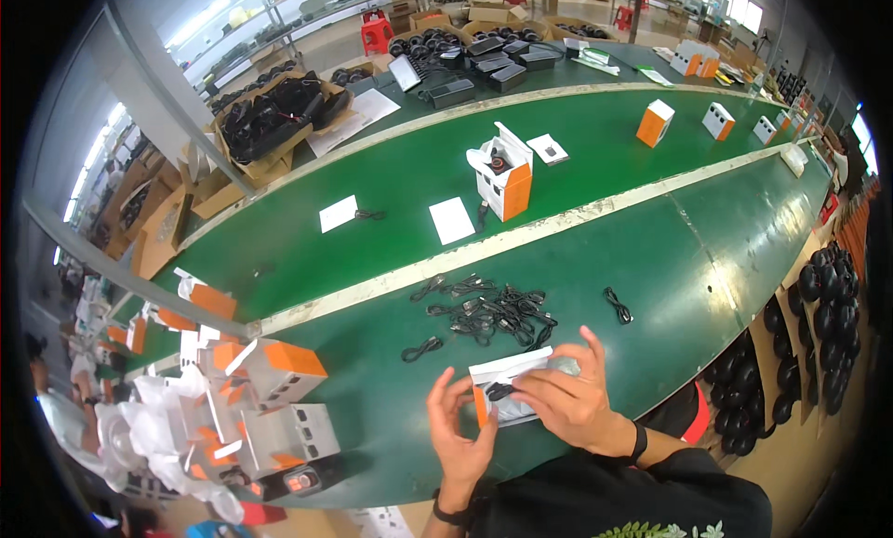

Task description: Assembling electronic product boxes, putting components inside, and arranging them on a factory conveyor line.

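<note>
Near the table's front edge my left hand [461, 436] grips an open white and orange box [481, 405] by its left side, thumb and fingers round it. A coiled black cable [499, 391] shows at the box's opening. My right hand [575, 400] pinches at the cable's right end, its forefinger raised; the fingertips partly cover that spot. Just beyond the box lies a pile of bundled black cables [498, 313]. One single cable bundle [617, 305] lies to the right, another cable bundle [421, 349] to the left.
Opened boxes [284, 371] and white plastic wrapping [172, 422] crowd the left. Past a pale rail [409, 269], a green belt [595, 166] carries an open box [504, 189], white leaflets [451, 220] and further boxes. Headphones [823, 287] hang at the right.
</note>
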The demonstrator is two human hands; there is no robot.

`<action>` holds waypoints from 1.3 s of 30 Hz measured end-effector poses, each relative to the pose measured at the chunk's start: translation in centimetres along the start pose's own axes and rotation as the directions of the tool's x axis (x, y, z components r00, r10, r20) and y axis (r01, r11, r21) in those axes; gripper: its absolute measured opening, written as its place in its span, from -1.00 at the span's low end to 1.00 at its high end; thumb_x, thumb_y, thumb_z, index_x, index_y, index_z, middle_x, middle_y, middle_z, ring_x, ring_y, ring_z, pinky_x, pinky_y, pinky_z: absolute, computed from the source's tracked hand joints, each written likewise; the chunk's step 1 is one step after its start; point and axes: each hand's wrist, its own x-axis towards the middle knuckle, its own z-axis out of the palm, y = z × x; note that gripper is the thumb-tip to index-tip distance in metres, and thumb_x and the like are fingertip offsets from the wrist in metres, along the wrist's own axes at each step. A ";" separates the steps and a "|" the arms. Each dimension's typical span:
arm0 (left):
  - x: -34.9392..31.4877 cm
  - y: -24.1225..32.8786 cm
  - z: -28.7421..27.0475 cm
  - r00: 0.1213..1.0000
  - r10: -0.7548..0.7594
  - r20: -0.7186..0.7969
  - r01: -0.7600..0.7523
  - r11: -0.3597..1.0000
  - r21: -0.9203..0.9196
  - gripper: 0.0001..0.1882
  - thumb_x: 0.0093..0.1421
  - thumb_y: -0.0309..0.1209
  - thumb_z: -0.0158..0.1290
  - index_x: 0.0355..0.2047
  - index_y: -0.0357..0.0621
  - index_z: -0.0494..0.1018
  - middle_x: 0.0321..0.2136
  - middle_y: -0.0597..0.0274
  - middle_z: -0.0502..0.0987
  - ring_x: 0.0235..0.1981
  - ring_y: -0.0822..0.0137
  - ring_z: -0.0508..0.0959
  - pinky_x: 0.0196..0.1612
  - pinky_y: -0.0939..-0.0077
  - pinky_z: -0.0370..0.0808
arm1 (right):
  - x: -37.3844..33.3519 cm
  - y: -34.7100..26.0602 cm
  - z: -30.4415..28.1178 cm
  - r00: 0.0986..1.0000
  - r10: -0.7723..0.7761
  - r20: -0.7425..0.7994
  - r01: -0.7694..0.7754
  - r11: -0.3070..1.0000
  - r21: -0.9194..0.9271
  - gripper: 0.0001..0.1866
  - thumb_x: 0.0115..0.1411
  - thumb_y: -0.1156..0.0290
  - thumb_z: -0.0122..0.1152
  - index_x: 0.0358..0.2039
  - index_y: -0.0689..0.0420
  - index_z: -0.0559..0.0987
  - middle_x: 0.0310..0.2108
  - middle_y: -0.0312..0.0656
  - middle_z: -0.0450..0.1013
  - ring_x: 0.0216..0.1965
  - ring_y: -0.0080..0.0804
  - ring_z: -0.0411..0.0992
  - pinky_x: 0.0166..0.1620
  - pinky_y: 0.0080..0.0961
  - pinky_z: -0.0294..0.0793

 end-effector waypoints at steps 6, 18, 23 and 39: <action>0.5 0.3 -1.0 0.987 0.112 0.118 -0.107 0.993 -0.048 0.01 0.15 -0.57 0.44 0.51 -0.30 0.11 0.13 -0.02 0.57 0.13 0.18 0.61 0.20 0.30 0.52 | -0.6 -1.4 0.5 0.992 0.119 0.050 -0.116 0.991 -0.068 -0.74 0.07 0.37 0.60 -0.19 0.06 0.81 -0.15 -0.36 0.58 0.16 -0.07 0.43 0.49 0.33 0.05; 3.5 0.7 -0.7 0.982 -0.054 0.184 0.061 0.998 -0.035 -0.49 0.11 -0.69 0.37 0.11 -0.16 0.70 -0.05 0.20 0.64 -0.05 0.39 0.59 -0.04 0.55 0.52 | -4.6 1.0 0.6 0.990 0.104 -0.097 -0.064 0.937 0.344 -0.66 0.13 0.42 0.60 -0.11 0.24 0.72 -0.09 -0.08 0.58 0.02 -0.04 0.60 0.04 -0.24 0.68; 3.3 0.8 -3.1 0.875 0.294 0.386 -0.392 0.897 0.206 -0.60 -0.04 -0.43 0.50 -0.11 0.07 0.83 0.04 0.13 0.67 0.07 0.08 0.64 0.08 0.20 0.61 | -3.3 0.6 -1.7 0.983 -0.098 0.153 0.059 0.968 0.243 -0.69 0.14 0.45 0.59 -0.13 0.27 0.72 -0.05 -0.06 0.60 0.07 -0.03 0.59 -0.02 -0.26 0.72; 2.4 2.7 -4.2 0.755 0.268 0.598 -0.605 0.636 0.479 -0.50 -0.03 -0.32 0.51 0.00 0.24 0.80 0.25 0.08 0.60 0.25 -0.16 0.54 0.17 0.05 0.63 | -0.9 3.7 -1.7 0.953 -0.200 0.226 0.090 0.903 0.421 -0.52 0.19 0.27 0.61 0.08 0.13 0.66 0.40 0.19 0.33 0.02 -0.07 0.56 0.07 -0.22 0.70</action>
